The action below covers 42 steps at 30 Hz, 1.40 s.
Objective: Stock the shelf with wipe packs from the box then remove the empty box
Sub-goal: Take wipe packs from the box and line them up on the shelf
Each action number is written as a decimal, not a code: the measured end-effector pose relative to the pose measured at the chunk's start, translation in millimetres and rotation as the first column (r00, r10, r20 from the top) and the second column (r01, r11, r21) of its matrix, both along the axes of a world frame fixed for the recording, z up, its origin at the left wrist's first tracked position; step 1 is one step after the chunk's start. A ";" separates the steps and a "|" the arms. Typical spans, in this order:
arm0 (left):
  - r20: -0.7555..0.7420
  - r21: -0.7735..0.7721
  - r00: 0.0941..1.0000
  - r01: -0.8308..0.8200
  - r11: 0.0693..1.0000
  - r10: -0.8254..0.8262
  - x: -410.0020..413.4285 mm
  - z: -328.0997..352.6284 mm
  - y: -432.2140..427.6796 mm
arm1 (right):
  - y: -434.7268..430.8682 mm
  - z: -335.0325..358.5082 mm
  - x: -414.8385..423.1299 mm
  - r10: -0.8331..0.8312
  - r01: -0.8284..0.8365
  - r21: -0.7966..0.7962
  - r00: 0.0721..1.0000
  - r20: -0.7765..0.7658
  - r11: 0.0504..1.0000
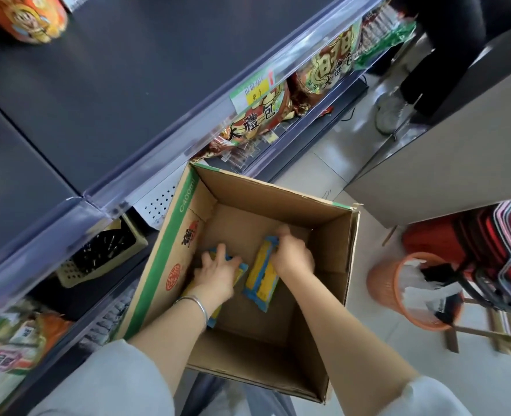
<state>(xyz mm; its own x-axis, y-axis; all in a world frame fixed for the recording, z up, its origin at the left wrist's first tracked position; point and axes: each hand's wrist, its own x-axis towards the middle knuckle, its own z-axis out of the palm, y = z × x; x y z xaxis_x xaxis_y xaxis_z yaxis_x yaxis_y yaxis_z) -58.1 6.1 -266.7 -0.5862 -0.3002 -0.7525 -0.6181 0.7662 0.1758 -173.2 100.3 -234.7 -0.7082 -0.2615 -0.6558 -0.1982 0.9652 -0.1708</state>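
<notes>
Dark store shelf (104,94) boards run diagonally above a pale tiled floor (323,163), with red snack bags (257,115) on the tier below. An open cardboard box (278,193) stands against the shelving. Both hands are down inside it, apart. The left hand (218,271) lies over the left pack (242,266), fingers curled on its far end. The right hand (293,256) grips the top end of the right pack (261,280), which is tilted. Both yellow-and-blue packs sit near the box bottom. An orange basket (380,280) stands to the right.

Single head view, looking steeply down, close over open box (278,202), shelf (98,85) tilted along left.
</notes>
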 end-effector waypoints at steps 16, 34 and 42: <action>-0.086 0.074 0.988 -0.122 0.990 0.128 3.7 -6.7 11.4 | 4.8 4.6 -12.5 -0.065 0.062 -0.075 0.997 -0.037 0.995; 0.009 -0.121 0.988 -0.154 0.981 0.156 22.4 13.4 -13.2 | 5.4 0.2 18.5 0.721 -0.675 0.253 0.661 -0.209 0.693; -0.152 -0.108 0.969 -0.214 0.971 0.196 10.8 41.2 -23.0 | 3.1 37.2 12.5 0.469 -0.465 0.064 0.876 -0.113 0.883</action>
